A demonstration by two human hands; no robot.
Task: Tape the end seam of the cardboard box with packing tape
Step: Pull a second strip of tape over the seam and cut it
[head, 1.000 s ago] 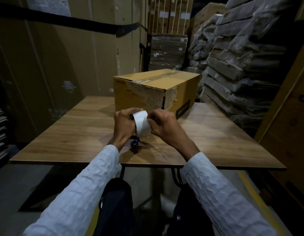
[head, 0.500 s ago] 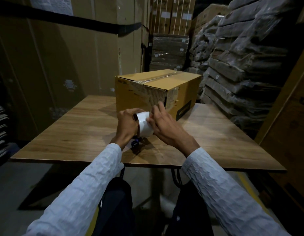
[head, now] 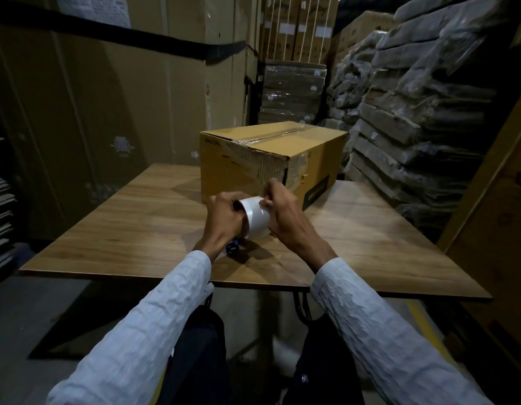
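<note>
A yellow-brown cardboard box stands on the wooden table, its top seam covered with clear tape and its near end face torn and partly taped. In front of it I hold a white roll of packing tape just above the table. My left hand grips the roll from the left, fingers curled into its core. My right hand holds the roll's right side, with thumb and fingertips pinching at its top edge. A small dark blue object lies under the roll, partly hidden.
Tall cardboard cartons rise behind and left of the table. Wrapped flat bundles are stacked high on the right, close to the table's right edge. A strapped pallet stack stands behind the box. My knees are below the table's near edge.
My right hand's fingers have shifted from lying over the roll to picking at its upper edge. The roll has tilted slightly. The box has not moved.
</note>
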